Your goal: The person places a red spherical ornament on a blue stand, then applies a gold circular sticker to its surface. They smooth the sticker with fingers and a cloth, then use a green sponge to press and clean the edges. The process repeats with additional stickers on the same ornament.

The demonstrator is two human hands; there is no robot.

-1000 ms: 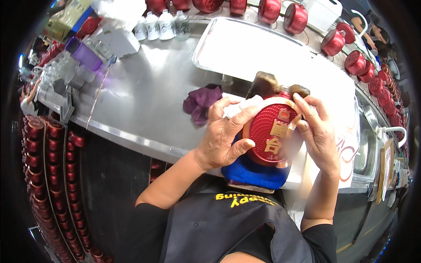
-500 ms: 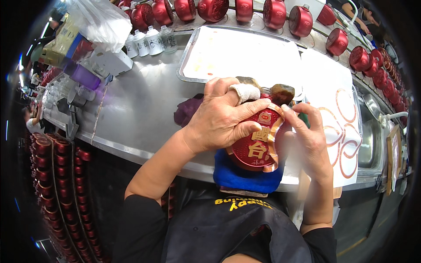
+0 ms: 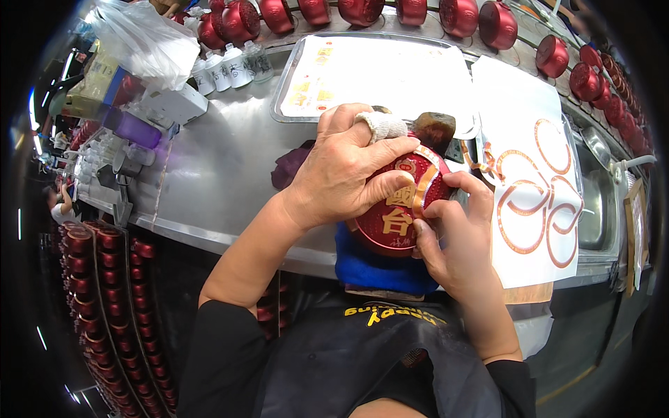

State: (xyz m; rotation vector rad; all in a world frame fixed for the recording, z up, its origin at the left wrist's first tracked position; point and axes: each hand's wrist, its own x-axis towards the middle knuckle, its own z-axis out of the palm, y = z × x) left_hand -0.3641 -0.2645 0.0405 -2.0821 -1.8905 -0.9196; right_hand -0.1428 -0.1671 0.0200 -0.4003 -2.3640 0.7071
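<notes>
1. Head view, the risk: the gold strip [image 3: 423, 187] draped over the front of the red round jar [image 3: 394, 209] looks only partly pressed down, so it could crease or set crooked if the jar turns under the hands.
2. Head view, the grip: the left hand [image 3: 346, 171] lies curled over the jar's top and left side, fingers wrapped and closed on it (a white bandage [image 3: 382, 126] covers one fingertip). The right hand [image 3: 456, 233] is half closed, thumb and fingers pinching at the strip along the jar's right edge. If the left hand loosens, the smooth jar may slip off the blue pad [image 3: 376, 268] it rests against.
3. Head view, nearby hazard: the white sheet [image 3: 533, 258] carrying more gold ring labels lies just beside the right hand, and a sleeve or wrist could drag it.
4. Head view, the jar itself: glossy dark red, rounded, with gold characters on its face. It sits at the near edge of the steel table [image 3: 209, 181], in front of the person's chest, below a shallow tray [image 3: 293, 90].
</notes>
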